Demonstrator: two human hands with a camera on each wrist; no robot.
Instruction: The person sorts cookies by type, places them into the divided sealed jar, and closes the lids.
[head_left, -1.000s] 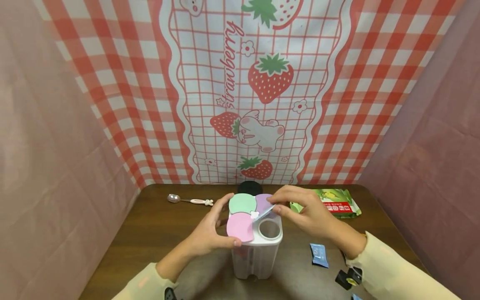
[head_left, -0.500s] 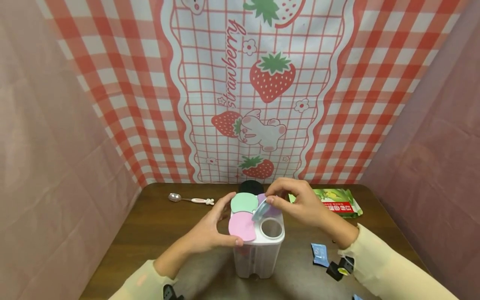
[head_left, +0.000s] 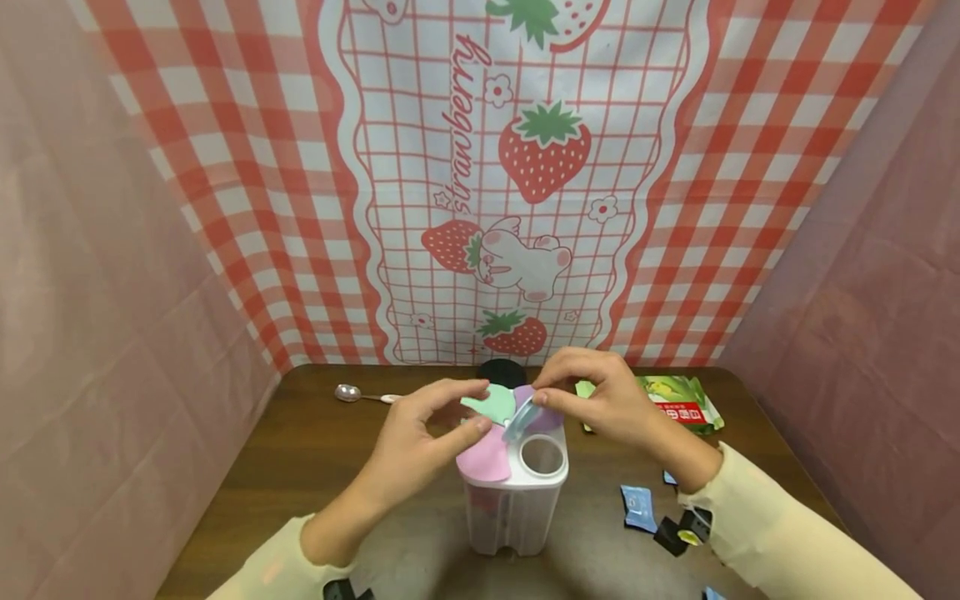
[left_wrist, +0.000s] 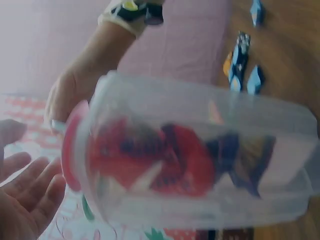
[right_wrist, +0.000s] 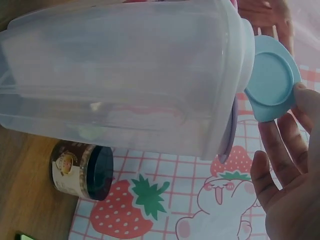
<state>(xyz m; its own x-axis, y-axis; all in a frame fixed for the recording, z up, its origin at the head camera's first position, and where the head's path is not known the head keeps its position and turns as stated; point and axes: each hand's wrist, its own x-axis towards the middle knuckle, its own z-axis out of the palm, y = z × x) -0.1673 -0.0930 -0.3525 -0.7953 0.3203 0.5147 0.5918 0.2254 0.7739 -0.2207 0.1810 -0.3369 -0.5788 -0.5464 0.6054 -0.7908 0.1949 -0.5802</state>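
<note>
Left hand [head_left: 414, 435] lifted off container [head_left: 512, 518], blue lid [right_wrist: 271, 79] still raised

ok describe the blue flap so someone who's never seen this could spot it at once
On the brown table, a clear container stands upright with a white top. At the top's right, next to the round opening, is the light-blue flap, pinched in the right hand. It alone is tilted up; its neighbours, the pink flap, green flap and purple flap, lie flat.
</note>
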